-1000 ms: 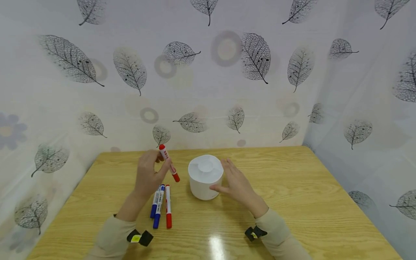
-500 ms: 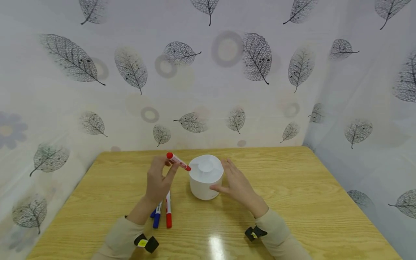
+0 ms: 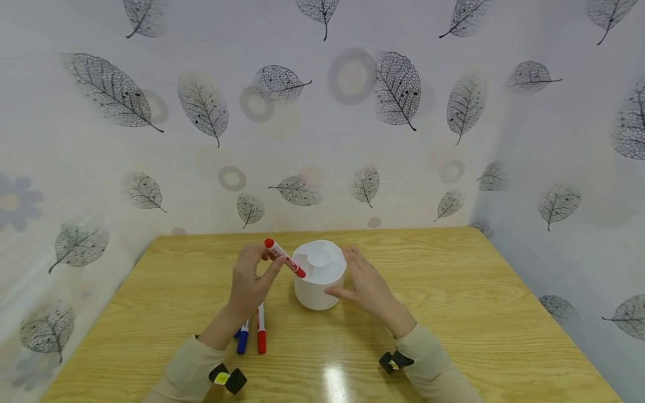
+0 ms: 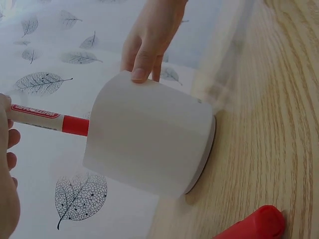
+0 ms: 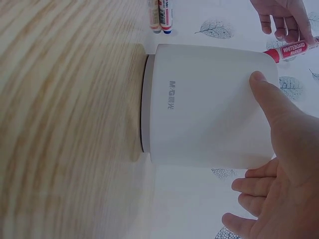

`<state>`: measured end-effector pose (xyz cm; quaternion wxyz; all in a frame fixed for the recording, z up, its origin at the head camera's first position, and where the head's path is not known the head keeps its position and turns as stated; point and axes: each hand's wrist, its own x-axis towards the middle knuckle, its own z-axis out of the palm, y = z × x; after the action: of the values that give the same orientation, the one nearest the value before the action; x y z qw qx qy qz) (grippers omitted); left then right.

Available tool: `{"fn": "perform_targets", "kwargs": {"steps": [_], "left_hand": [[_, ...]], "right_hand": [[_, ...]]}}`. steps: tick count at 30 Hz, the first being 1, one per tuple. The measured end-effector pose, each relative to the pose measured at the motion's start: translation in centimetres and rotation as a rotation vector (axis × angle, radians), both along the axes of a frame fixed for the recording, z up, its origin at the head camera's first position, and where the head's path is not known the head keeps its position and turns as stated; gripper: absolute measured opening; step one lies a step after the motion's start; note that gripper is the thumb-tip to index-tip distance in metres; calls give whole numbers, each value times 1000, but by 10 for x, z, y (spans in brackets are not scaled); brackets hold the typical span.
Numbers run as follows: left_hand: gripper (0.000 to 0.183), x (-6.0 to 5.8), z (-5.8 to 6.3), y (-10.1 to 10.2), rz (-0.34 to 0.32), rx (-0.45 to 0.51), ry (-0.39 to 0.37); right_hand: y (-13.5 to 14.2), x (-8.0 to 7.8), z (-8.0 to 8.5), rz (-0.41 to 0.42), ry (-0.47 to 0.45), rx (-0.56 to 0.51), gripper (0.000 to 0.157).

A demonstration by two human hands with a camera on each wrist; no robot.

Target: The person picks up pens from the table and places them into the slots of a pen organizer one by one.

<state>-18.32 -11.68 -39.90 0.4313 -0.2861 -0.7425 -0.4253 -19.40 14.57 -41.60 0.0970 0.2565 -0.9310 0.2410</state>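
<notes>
My left hand [image 3: 249,284] pinches a red whiteboard marker [image 3: 285,258] between thumb and fingers. It is tilted, its lower red end at the rim of a white round pen holder [image 3: 316,295]. In the left wrist view that marker [image 4: 37,117] meets the holder's top edge; how far inside its end reaches is hidden. My right hand [image 3: 371,288] holds the holder from the right, thumb on the front wall, as the right wrist view also shows. The holder stands upright on the table, and its top is divided into compartments around a round middle cup.
Another red marker [image 3: 261,333] and a blue marker [image 3: 243,338] lie left of the holder, partly under my left hand; a further blue one is mostly hidden. The wooden table [image 3: 453,313] ends at a leaf-patterned cloth [image 3: 322,140] behind.
My left hand has moved right with the red marker, bringing its lower end from beside the pen holder to the rim. The marker first tilted flatter, then steeper again. My right hand stays put.
</notes>
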Motion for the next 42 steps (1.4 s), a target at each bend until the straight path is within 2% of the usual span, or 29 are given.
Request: {"fn": "perform_targets", "kwargs": {"steps": [3,8,17,22,26,31,37,40,42], "left_hand": [[32,1,1,-1,9,-16,-29],[13,2,3,-2,25,-48,-75],[20,2,2,-9,48,-90,-97],[15,1,-4,-21,80,-137,-63],[9,2,-6,-33,153,-224,-30],[20,4,-10,-50,263,-383,-7],[17,-4,-21,-71,347,-536,50],[18,-8,-27,-80,381,-600,36],[19,-9,-30,-84,400,-639,-7]], "right_hand": [[0,0,0,0,3,1,100],[-1,-1,1,6,9,-4,100],[-2,-1,2,7,0,-4,99],[-2,-2,2,3,-10,9,100],[-2,-2,3,0,-16,13,101],[-2,-2,2,-5,-17,13,102],[-2,-2,0,-4,3,10,101],[-3,-2,-1,3,20,4,101],[-2,-2,-1,6,27,3,101]]}}
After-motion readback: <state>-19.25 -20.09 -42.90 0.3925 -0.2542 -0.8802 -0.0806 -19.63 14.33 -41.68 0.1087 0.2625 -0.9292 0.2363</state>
